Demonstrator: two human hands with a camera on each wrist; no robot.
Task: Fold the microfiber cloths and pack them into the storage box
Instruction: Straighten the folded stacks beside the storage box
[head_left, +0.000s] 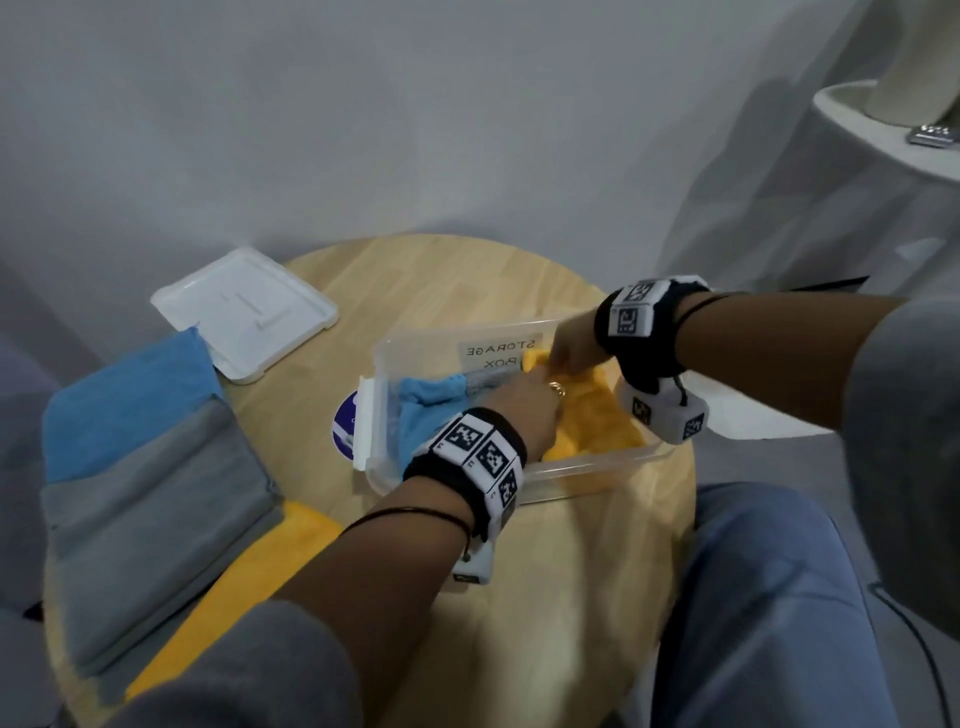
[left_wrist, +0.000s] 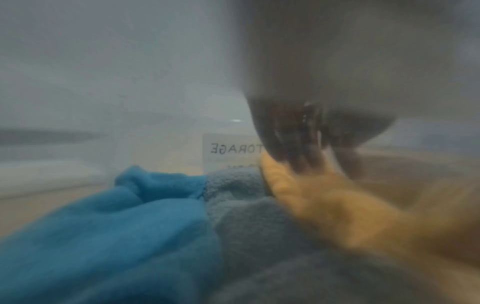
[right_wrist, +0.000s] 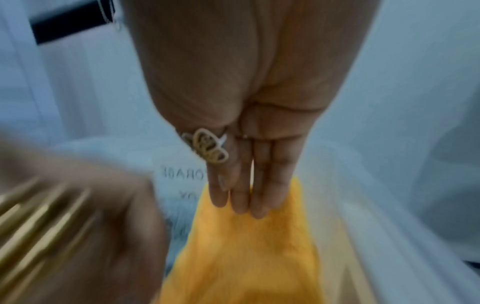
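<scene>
Inside the clear storage box (head_left: 592, 470) on the table (head_left: 467, 275), the yellow cloth (head_left: 597, 421) lies beside a blue cloth (head_left: 426, 405), right hand (head_left: 574, 345) and left hand (head_left: 524, 410) pressing it with straight fingers, neither grip clamped.

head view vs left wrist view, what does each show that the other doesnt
Only the head view shows the white lid, the round wooden table, and the blue, grey and yellow cloths stacked beside the box. Only the left wrist view shows, close up, a grey cloth between the blue and yellow ones. Both show the storage box, its label, the blue cloth and the yellow cloth inside.
</scene>
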